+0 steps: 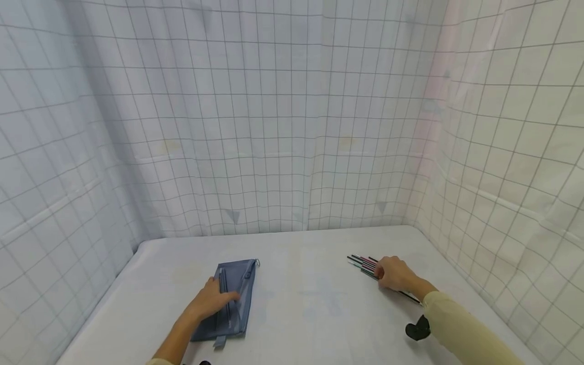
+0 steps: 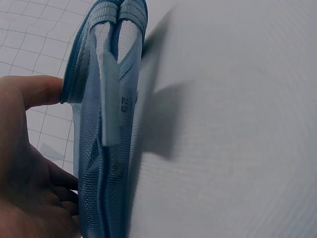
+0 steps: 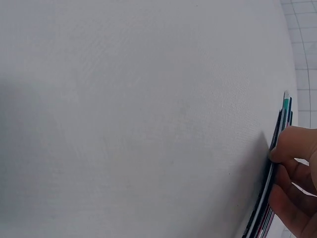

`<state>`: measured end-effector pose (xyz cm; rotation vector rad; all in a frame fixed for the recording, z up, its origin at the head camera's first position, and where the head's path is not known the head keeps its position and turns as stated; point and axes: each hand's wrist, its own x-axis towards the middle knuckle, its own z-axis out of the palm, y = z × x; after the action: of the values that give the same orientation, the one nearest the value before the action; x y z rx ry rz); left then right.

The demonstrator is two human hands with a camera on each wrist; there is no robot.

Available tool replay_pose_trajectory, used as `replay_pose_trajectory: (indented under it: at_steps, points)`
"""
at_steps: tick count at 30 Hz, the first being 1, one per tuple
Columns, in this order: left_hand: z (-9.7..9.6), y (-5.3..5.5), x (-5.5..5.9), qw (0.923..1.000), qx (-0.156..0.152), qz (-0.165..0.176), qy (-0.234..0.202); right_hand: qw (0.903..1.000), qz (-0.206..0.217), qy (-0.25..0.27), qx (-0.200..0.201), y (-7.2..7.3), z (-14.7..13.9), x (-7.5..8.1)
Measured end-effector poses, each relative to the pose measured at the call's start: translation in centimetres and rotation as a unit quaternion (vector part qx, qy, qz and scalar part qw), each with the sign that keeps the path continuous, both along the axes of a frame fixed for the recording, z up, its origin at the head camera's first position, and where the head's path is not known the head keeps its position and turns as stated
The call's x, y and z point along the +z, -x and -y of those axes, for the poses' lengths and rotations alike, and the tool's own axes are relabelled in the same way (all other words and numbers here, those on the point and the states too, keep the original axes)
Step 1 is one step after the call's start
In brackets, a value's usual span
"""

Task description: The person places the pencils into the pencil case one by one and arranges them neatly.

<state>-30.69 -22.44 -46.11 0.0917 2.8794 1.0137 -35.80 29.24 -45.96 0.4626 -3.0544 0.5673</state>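
My left hand (image 1: 212,300) rests on a blue-grey mesh zip pouch (image 1: 238,274) lying flat on the table at the left. Its thumb and fingers are spread over the upper face. Seen from the left wrist, the pouch's side (image 2: 106,173) shows, with a fabric tab at its end and the thumb touching the zip edge. Over at the right, my right hand (image 1: 395,274) pinches a bunch of thin pencils (image 1: 361,261) between thumb and curled fingers. One pencil (image 3: 286,103) in the right wrist view has a green band and a pale tip.
A white table (image 1: 301,304) is enclosed by white grid-patterned curtains (image 1: 283,126) at the back and sides. A metal ring (image 1: 257,262) hangs at the pouch's far corner. Some black gear (image 1: 417,329) sits by the right sleeve (image 1: 461,329).
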Motion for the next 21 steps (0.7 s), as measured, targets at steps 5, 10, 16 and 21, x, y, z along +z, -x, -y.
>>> replay_pose_trajectory:
  at_steps: [5,10,16,21]
  points:
    - [0.1,-0.1,0.0,1.0000,-0.001,-0.003,0.000,0.9999,-0.001,0.012,0.006,0.1,0.3,0.5]
    - [0.1,0.0,-0.1,1.0000,-0.002,-0.005,0.000,0.9987,-0.022,0.015,0.044,0.8,0.8,1.2]
    - [0.2,0.1,-0.1,1.0000,-0.002,-0.003,0.001,0.9971,-0.023,0.024,0.069,1.3,1.6,2.0]
    - [0.2,0.1,-0.2,1.0000,-0.002,-0.005,0.002,0.9968,-0.013,0.033,0.072,1.5,2.4,2.6]
